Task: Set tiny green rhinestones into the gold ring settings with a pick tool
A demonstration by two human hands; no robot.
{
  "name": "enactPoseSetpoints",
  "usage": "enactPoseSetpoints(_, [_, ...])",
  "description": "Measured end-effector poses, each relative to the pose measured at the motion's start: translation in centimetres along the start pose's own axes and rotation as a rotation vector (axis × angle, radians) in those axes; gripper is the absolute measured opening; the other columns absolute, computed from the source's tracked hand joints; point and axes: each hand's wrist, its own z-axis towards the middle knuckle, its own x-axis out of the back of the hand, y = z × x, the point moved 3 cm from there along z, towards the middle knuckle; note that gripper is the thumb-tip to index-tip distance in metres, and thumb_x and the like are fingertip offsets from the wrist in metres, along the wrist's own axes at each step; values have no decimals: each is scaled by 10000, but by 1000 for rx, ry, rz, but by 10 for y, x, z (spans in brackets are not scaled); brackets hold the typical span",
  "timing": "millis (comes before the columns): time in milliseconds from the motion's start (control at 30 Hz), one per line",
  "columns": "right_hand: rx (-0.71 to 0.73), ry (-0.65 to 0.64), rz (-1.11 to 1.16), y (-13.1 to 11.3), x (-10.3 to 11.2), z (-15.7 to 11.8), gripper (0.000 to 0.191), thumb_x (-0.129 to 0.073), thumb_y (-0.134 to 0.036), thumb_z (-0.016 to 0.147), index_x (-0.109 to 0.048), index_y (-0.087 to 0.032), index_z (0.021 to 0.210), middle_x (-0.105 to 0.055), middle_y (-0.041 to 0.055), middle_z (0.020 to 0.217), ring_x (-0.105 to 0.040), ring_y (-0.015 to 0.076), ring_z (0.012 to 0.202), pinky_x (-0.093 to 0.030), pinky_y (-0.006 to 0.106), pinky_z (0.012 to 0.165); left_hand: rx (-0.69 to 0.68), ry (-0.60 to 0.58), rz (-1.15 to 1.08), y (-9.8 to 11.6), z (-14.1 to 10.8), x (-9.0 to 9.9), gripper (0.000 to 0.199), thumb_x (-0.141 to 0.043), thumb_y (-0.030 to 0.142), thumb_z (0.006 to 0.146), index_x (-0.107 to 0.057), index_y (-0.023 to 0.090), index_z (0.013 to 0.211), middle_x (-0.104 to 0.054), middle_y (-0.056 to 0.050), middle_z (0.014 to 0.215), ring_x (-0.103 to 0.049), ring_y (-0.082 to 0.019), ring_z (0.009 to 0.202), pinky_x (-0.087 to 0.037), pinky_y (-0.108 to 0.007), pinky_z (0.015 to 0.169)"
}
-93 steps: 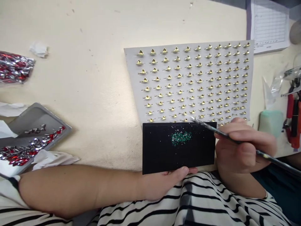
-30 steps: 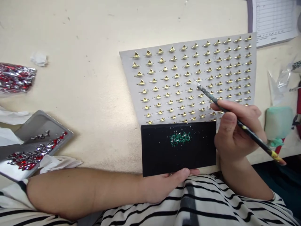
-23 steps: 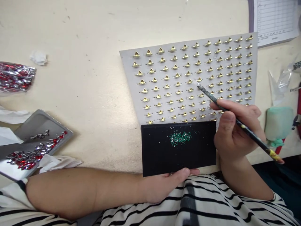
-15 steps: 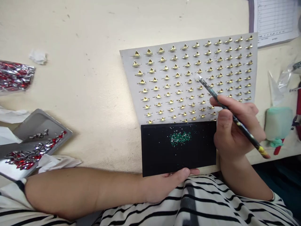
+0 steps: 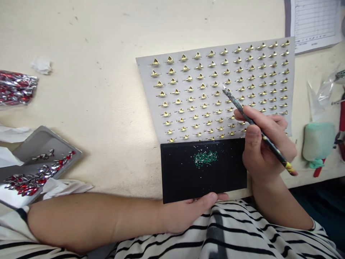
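Observation:
My right hand (image 5: 265,144) pinches a dark, paint-stained pencil-like stick (image 5: 238,106), its pale tip over the middle of a light grey board (image 5: 148,81). Rows of small gold rings (image 5: 203,86) with triangular tops stand in that board. Along the board's near edge lies a black tray (image 5: 185,183), with a scatter of tiny green and clear stones (image 5: 205,158) on it. At the tray's near edge is my left hand (image 5: 188,212), thumb against the rim and most fingers hidden underneath, gripping it.
On the left, a metal tray (image 5: 72,144) holds red and silver stones, beside crumpled tissue (image 5: 64,186) and a bag of similar stones (image 5: 17,88). To the right lie a pale green pouch (image 5: 318,140) and a clear plastic bag (image 5: 323,91). A printed form (image 5: 315,25) is at the far right.
My right hand has shifted a little to the left with the stick, whose tip now points at a spot further left on the board. My left hand keeps its hold on the black tray.

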Motion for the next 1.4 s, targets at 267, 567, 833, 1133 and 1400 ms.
enactPoseSetpoints(267, [11,-3,20,2,-1,0,348,-587,-192,856,-647,-258,1193,-761,28,1033,-723,152,923,-423,401,947,-11,3,-16,-2,0,-1,641,-300,654,986,-613,251,1374,-571,4,1473,-467,-187,1408,-175,-336,1281])
enactPoseSetpoints(567, [-12,-2,2,1,-1,-1,341,-571,-201,872,-644,-268,1199,-760,8,1045,-720,152,907,-423,411,952,-10,-17,6,2,0,0,621,-272,615,1009,-598,247,1387,-565,2,1478,-463,-180,1411,-170,-343,1281])
enactPoseSetpoints(833, [3,47,-5,-1,2,0,319,-553,-243,886,-646,-279,1189,-760,-11,1038,-715,154,878,-424,424,937,-27,-7,-9,0,0,-1,642,-293,644,990,-616,240,1371,-556,-5,1488,-449,-202,1427,-173,-360,1281])
enactPoseSetpoints(1133, [19,-6,13,-5,3,-1,286,-536,-214,884,-674,-293,1121,-765,-46,932,-702,141,795,-402,421,921,-59,1,5,-2,0,0,690,-294,686,969,-616,227,1372,-506,-10,1529,-417,-211,1451,-156,-358,1283])
enactPoseSetpoints(1400, [10,-52,-2,-3,3,-2,312,-558,-204,871,-662,-322,1140,-762,-65,977,-711,145,831,-401,421,932,-37,1,33,5,-2,0,637,-282,639,993,-619,249,1368,-513,8,1523,-421,-199,1447,-141,-357,1284])
